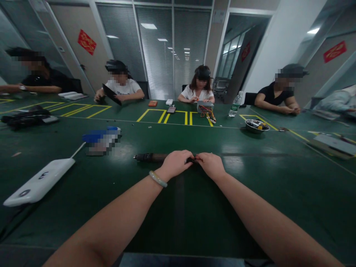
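Observation:
My left hand point(175, 163) is closed around the right end of a dark cylindrical tool point(151, 157), perhaps an electric screwdriver, that lies flat on the green table point(183, 207). The tool's body sticks out to the left of my fist. A pale green bangle point(158, 178) sits on my left wrist. My right hand point(210, 164) meets the left one at the tool's tip, fingers pinched together on something too small to make out. Both forearms reach forward over the table's middle.
A white flat device point(39, 182) with a cable lies at the left. A metal bowl point(257, 126) and a water bottle point(236, 104) stand far right. Several other people sit around the far edge. Yellow tape marks the far table.

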Available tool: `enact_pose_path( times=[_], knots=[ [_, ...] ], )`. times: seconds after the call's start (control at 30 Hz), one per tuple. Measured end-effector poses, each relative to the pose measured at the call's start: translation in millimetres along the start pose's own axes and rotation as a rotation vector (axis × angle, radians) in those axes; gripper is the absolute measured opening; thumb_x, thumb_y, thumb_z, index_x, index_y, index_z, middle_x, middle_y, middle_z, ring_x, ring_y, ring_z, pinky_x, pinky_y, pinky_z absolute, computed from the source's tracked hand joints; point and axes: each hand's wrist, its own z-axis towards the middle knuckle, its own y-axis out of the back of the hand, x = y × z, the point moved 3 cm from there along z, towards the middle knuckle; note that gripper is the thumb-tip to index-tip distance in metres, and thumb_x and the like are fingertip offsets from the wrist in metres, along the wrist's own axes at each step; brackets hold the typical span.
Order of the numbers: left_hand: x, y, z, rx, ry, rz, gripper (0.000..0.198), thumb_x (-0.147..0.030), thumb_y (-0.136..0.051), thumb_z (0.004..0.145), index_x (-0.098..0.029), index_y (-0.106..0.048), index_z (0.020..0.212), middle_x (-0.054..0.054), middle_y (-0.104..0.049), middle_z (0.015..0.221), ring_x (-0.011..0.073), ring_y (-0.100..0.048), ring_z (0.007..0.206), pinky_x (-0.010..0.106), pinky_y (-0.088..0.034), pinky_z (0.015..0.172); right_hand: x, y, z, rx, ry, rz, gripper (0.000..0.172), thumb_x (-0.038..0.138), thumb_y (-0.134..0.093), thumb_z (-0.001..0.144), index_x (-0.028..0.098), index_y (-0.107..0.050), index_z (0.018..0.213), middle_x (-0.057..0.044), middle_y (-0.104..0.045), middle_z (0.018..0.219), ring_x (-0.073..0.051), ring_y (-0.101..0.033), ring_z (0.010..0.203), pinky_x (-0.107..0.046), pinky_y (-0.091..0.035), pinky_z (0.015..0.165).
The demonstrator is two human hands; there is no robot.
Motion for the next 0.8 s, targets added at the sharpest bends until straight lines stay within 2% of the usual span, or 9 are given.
enact_pose_path(
  times=[0.2,0.3,0.37,0.4,0.5,0.6,0.7,0.8],
  knots=[
    [1.2,0.8,-1.2,-0.016,-0.006,-0.013,0.022,-0.033,-0.062,0.087,-0.024,-0.059,0.108,0.002,-0.065,0.108,0.0198,-0.062,0.100,0.035,-0.046,0.089,-2.9,-2.3,6.0,0.023,0.024,0.034,0.009,0.026,-0.060,0.092,0.024,-0.068,0.095,-0.001,-0.068,0.099,-0.018,-0.062,0.088,-0.027,-0.042,0.078],
    [-8.6,9.4,-4.7,-0.085,-0.046,-0.009,0.030,-0.031,-0.064,0.085,-0.022,-0.056,0.113,0.004,-0.062,0.116,0.0220,-0.056,0.112,0.038,-0.041,0.098,-1.6,0.2,8.5,0.044,0.052,-0.007,0.007,0.022,-0.059,0.092,0.021,-0.066,0.091,-0.003,-0.067,0.094,-0.018,-0.061,0.085,-0.026,-0.041,0.074],
    [-19.3,15.2,-8.4,-0.119,-0.073,-0.025,0.024,-0.030,-0.061,0.087,-0.020,-0.057,0.109,0.006,-0.062,0.115,0.0226,-0.054,0.114,0.038,-0.040,0.099,-1.4,1.8,9.2,0.055,0.056,-0.026,0.007,0.020,-0.058,0.092,0.020,-0.064,0.089,-0.003,-0.066,0.091,-0.017,-0.060,0.082,-0.026,-0.040,0.071],
    [-24.8,16.5,-10.3,-0.107,-0.082,-0.044,0.017,-0.030,-0.057,0.090,-0.020,-0.059,0.103,0.006,-0.063,0.109,0.0219,-0.056,0.108,0.037,-0.041,0.095,-1.1,2.4,9.4,0.061,0.065,-0.026,0.007,0.019,-0.057,0.092,0.020,-0.063,0.088,-0.003,-0.065,0.091,-0.017,-0.060,0.082,-0.025,-0.039,0.071],
    [-39.4,12.2,-15.6,0.039,-0.178,-0.152,0.015,-0.033,-0.053,0.091,-0.020,-0.060,0.090,0.003,-0.065,0.092,0.0177,-0.060,0.086,0.031,-0.044,0.078,0.2,2.5,10.3,0.079,0.093,0.000,0.006,0.020,-0.057,0.092,0.020,-0.063,0.090,-0.003,-0.065,0.092,-0.017,-0.060,0.084,-0.025,-0.040,0.072],
    [-42.7,2.7,-18.8,0.222,-0.285,-0.280,0.016,-0.037,-0.058,0.089,-0.023,-0.062,0.094,0.000,-0.065,0.087,0.0143,-0.059,0.078,0.026,-0.043,0.069,0.7,2.0,13.2,0.096,0.083,0.006,0.006,0.024,-0.059,0.092,0.020,-0.063,0.090,-0.003,-0.064,0.094,-0.018,-0.061,0.086,-0.026,-0.041,0.075],
    [-31.7,-1.8,-17.8,0.274,-0.202,-0.366,0.022,-0.038,-0.059,0.089,-0.023,-0.062,0.105,0.000,-0.064,0.086,0.0128,-0.059,0.075,0.024,-0.041,0.065,-8.2,4.8,16.4,0.111,0.067,-0.004,0.005,0.024,-0.059,0.092,0.019,-0.062,0.092,-0.004,-0.064,0.096,-0.018,-0.061,0.087,-0.026,-0.042,0.076],
    [-21.3,-1.8,-16.7,0.277,-0.122,-0.421,0.025,-0.038,-0.057,0.090,-0.022,-0.062,0.108,0.000,-0.063,0.088,0.0121,-0.058,0.073,0.023,-0.040,0.062,-44.8,13.7,11.8,0.122,-0.046,-0.052,0.007,0.025,-0.059,0.091,0.020,-0.063,0.092,-0.005,-0.065,0.097,-0.019,-0.062,0.086,-0.028,-0.043,0.075]
  ],
)
